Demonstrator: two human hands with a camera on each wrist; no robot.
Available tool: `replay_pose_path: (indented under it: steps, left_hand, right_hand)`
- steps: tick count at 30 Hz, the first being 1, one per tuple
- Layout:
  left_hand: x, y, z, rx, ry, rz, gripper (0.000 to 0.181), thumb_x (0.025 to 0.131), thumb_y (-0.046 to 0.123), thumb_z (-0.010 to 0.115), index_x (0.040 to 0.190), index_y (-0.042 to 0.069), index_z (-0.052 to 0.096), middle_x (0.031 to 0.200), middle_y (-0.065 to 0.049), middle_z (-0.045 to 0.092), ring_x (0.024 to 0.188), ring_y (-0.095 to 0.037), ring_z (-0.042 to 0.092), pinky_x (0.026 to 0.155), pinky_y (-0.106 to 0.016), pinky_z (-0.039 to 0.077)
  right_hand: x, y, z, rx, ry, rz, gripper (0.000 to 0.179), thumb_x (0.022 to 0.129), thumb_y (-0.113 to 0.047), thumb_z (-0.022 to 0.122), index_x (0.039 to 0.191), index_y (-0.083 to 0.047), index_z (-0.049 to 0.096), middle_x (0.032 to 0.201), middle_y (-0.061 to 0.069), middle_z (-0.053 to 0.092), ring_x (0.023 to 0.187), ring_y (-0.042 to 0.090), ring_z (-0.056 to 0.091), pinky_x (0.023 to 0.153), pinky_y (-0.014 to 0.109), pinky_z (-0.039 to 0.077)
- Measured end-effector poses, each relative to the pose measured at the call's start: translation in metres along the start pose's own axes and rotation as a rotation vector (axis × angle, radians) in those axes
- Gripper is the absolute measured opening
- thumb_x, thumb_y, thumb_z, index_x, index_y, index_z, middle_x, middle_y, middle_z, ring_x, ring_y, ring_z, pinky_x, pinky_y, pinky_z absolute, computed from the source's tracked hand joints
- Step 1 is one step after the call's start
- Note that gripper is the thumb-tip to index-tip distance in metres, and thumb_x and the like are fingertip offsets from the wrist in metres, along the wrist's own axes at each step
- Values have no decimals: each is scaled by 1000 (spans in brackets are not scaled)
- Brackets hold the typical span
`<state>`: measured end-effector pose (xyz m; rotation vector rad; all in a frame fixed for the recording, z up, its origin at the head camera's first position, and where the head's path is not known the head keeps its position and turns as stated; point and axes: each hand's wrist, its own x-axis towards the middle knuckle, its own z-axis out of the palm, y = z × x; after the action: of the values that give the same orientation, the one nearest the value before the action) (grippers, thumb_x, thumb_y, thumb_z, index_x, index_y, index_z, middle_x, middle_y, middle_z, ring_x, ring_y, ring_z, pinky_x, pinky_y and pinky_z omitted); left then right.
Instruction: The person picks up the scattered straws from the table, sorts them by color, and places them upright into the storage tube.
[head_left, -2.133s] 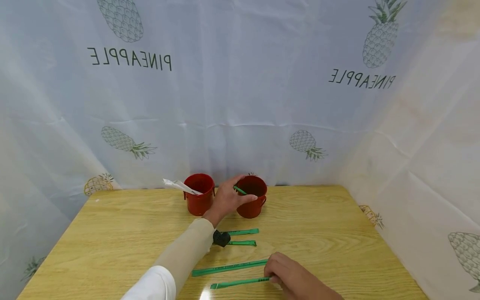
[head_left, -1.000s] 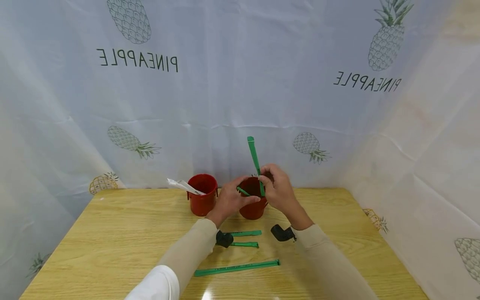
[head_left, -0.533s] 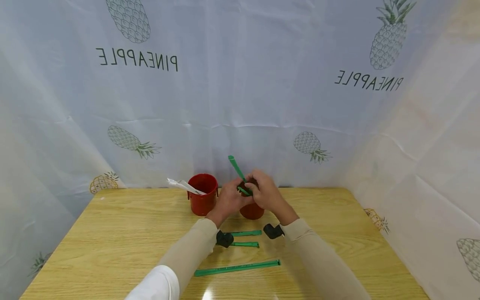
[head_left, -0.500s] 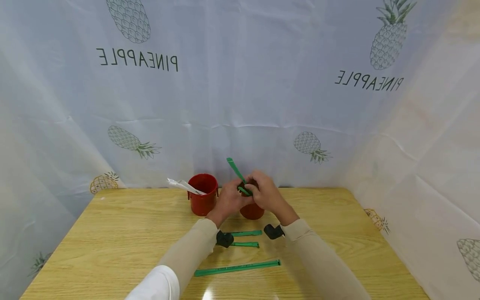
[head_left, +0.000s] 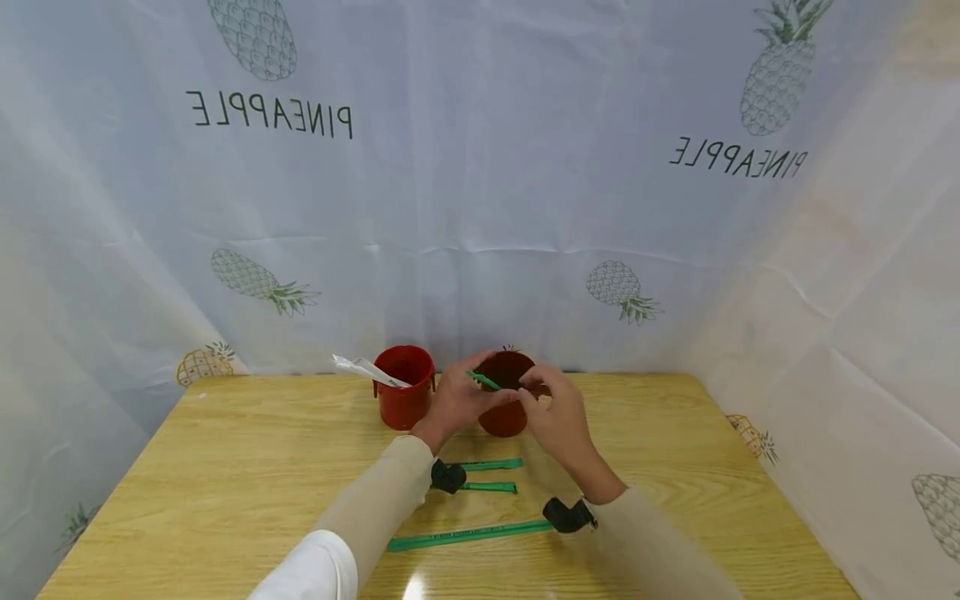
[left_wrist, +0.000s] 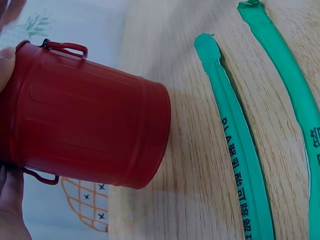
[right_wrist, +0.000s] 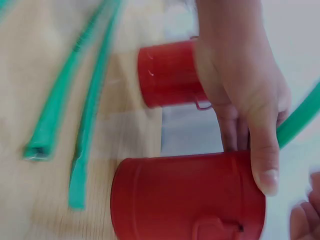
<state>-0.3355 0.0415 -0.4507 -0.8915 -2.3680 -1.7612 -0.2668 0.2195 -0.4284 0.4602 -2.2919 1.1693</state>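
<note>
My left hand [head_left: 456, 400] grips the rim of the right red bucket [head_left: 501, 423], its thumb along the near side. A green paper-wrapped straw [head_left: 483, 381] leans out of this bucket beside my left hand; the right wrist view shows the green straw [right_wrist: 302, 117] past my left thumb. At the bucket's right rim is my right hand [head_left: 562, 417], thumb and fingers parted with nothing between them. In the left wrist view, fingers and thumb lie at the mouth of the red bucket [left_wrist: 95, 115]. The inside of the bucket is mostly hidden.
Another red bucket [head_left: 405, 407] stands to the left, with white wrapped straws [head_left: 367, 369] leaning out. On the wooden table [head_left: 247, 467] lie a green straw [head_left: 491, 463], a second green straw [head_left: 493, 487] and a longer-looking green straw [head_left: 472, 535] nearer me. A printed curtain [head_left: 480, 183] hangs behind.
My right hand picked a green straw off the table, brought it to the right bucket, tilted it left and let it go inside. It has since drawn back rightward; my left hand stayed.
</note>
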Motion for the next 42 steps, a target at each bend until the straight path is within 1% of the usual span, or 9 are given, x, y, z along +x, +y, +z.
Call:
replay_pose_path:
  steps: [2,4,9,12,16,20,30,36,42]
  left_hand:
    - [0,1,1,4,7,-18,60,87,28,87,140,12,64,131,-10,72,121,-31,68,98,-50,61]
    - [1,2,2,13,14,-37,61,86,29,88,140,14,64,132,-8,72,121,-29,68,97,-47,61]
    - [0,4,3,6,15,-73,64,85,31,88,142,17,62,134,-5,71,124,-25,66,100,-47,60]
    - [-1,4,3,1,29,-94,64,85,32,88,143,19,62,133,-2,71,123,-22,66,99,-47,60]
    - [-3,5,2,-6,32,-113,63,85,32,88,142,21,63,132,1,71,121,-18,66,97,-43,60]
    - [-3,5,2,-2,20,-119,67,85,33,88,145,20,61,134,1,70,121,-17,66,97,-43,60]
    - [-1,1,1,31,30,-115,68,84,35,89,145,21,61,134,3,70,123,-17,65,97,-43,60]
    - [-1,2,0,24,29,-121,68,85,34,89,145,21,60,134,3,70,122,-18,65,97,-44,60]
    - [-1,3,2,22,36,-94,65,86,33,88,143,20,62,134,1,71,122,-20,65,97,-44,60]
  right_hand:
    - [-14,-6,-2,54,64,89,11,95,1,72,104,-4,71,103,13,71,90,17,68,81,26,60]
    - [-29,-10,-3,162,54,200,11,95,2,71,106,-2,70,105,15,71,93,15,68,84,24,60]
    - [-70,-18,5,399,-177,499,22,95,3,70,116,6,66,105,22,68,90,12,66,80,20,57]
    - [-89,-18,15,421,-329,562,31,93,1,72,122,7,63,104,19,68,86,11,64,76,19,55]
    - [-108,-18,27,358,-456,502,29,92,-2,75,119,2,66,100,13,68,82,7,61,71,18,51]
    - [-117,-18,34,235,-495,412,23,90,-4,78,111,-6,70,97,4,68,84,3,57,72,19,49]
    - [-114,-17,37,98,-636,302,15,91,-1,76,97,-15,72,85,-10,64,77,-3,54,71,18,50]
    - [-110,-13,24,45,-778,219,10,96,-7,72,95,-17,74,87,-14,63,79,-6,53,73,16,49]
    - [-105,-8,-6,109,-802,92,7,102,-18,65,100,-20,71,93,-12,63,80,-7,51,73,16,51]
